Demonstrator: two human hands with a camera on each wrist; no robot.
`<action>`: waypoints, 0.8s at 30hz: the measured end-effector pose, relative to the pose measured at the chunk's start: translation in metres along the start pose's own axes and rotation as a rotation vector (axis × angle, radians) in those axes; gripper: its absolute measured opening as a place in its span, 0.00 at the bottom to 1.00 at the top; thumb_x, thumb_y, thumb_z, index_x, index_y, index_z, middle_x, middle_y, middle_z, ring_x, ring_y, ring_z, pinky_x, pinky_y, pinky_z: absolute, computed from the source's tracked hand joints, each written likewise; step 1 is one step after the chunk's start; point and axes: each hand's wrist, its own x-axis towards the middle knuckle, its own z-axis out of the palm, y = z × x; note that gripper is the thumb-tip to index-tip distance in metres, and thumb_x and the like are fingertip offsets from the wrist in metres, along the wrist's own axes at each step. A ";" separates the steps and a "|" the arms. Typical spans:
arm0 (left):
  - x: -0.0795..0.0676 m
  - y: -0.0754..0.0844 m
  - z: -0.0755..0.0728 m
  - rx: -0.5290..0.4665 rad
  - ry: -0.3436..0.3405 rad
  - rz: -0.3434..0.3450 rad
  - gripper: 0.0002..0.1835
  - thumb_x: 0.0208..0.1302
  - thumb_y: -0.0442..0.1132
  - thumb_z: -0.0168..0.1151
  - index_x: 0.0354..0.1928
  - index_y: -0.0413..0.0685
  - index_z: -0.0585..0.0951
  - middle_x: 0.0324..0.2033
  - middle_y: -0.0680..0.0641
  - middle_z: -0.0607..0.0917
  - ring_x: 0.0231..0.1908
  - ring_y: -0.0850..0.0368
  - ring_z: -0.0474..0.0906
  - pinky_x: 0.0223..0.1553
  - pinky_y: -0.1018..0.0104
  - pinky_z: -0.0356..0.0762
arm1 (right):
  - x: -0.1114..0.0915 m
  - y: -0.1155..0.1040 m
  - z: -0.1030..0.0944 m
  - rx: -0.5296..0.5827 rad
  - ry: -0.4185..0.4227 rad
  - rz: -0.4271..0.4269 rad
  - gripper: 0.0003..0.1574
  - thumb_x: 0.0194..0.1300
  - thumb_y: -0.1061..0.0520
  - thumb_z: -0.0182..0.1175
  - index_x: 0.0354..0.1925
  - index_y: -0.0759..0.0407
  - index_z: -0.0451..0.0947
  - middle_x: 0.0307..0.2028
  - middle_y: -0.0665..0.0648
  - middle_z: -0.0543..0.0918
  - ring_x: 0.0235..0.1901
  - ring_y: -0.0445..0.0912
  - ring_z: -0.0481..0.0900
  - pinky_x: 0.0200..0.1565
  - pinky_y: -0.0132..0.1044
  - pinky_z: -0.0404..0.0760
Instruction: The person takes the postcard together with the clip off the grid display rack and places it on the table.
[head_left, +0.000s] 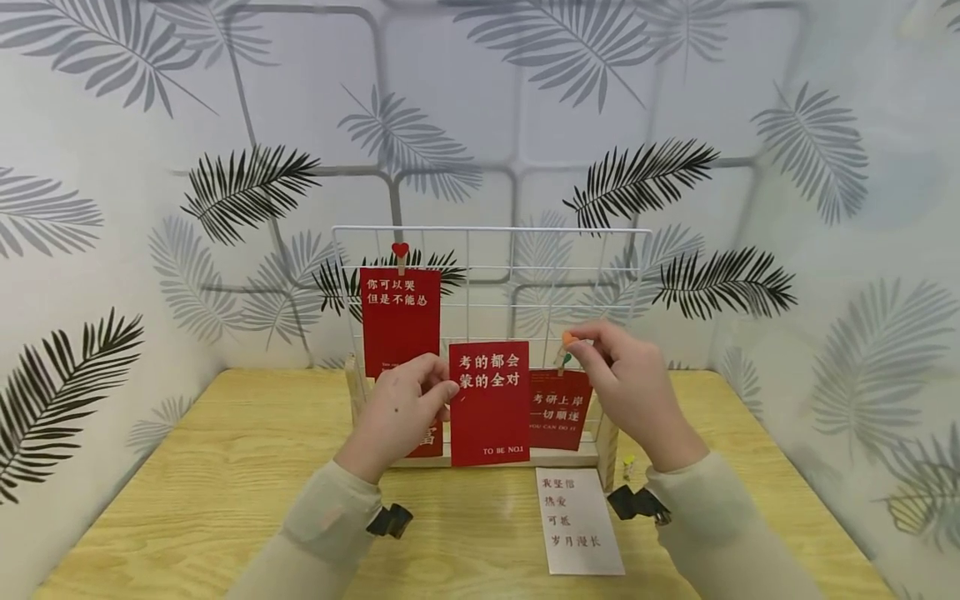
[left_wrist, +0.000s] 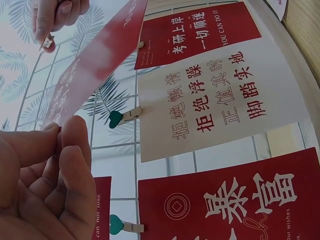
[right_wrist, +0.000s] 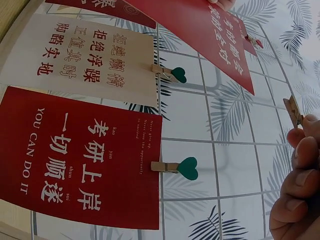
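Note:
My left hand (head_left: 401,412) pinches a red card (head_left: 489,429) with white lettering by its left edge, in front of the white wire grid (head_left: 491,229). Between the thumb and fingertips of my right hand (head_left: 637,387) is a small wooden clothespin (right_wrist: 292,111), an orange piece showing at its end in the head view. Behind that hand, a red card (right_wrist: 80,160) hangs from a clothespin with a green heart (right_wrist: 188,168). A cream card (left_wrist: 220,105), clipped beside it, is hidden in the head view by the held card.
Upper left on the grid hangs another red card (head_left: 401,329) under a red-heart clothespin (head_left: 401,252). Below it is a further red card (left_wrist: 250,200). A white lettered card (head_left: 581,525) lies on the wooden table (head_left: 225,500), near a small yellow item (head_left: 628,462).

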 end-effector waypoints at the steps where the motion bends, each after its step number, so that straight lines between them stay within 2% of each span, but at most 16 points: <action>1: 0.000 0.000 0.000 -0.005 0.001 -0.004 0.05 0.72 0.38 0.64 0.38 0.51 0.77 0.27 0.44 0.82 0.25 0.55 0.81 0.23 0.61 0.78 | -0.001 0.000 0.000 -0.002 0.001 -0.003 0.11 0.74 0.51 0.61 0.49 0.53 0.84 0.19 0.45 0.67 0.15 0.41 0.62 0.21 0.36 0.64; 10: -0.002 -0.003 0.002 -0.014 0.011 -0.030 0.04 0.71 0.38 0.64 0.39 0.51 0.78 0.25 0.49 0.81 0.25 0.55 0.81 0.23 0.60 0.77 | -0.006 0.006 0.000 0.005 -0.009 0.019 0.10 0.73 0.52 0.62 0.49 0.53 0.84 0.19 0.45 0.67 0.15 0.41 0.61 0.19 0.36 0.63; 18: -0.005 -0.006 0.001 -0.030 -0.002 -0.049 0.04 0.71 0.39 0.64 0.39 0.51 0.78 0.27 0.45 0.82 0.26 0.54 0.80 0.25 0.60 0.78 | -0.013 0.009 -0.002 0.026 -0.022 0.053 0.10 0.73 0.54 0.63 0.49 0.55 0.84 0.19 0.46 0.68 0.15 0.42 0.62 0.19 0.36 0.63; 24: -0.009 -0.010 0.003 -0.023 -0.018 -0.064 0.05 0.71 0.39 0.64 0.38 0.51 0.77 0.27 0.43 0.83 0.25 0.54 0.79 0.25 0.61 0.77 | -0.020 0.016 -0.004 0.002 -0.034 0.084 0.11 0.74 0.52 0.61 0.50 0.54 0.84 0.19 0.46 0.69 0.15 0.41 0.63 0.20 0.36 0.64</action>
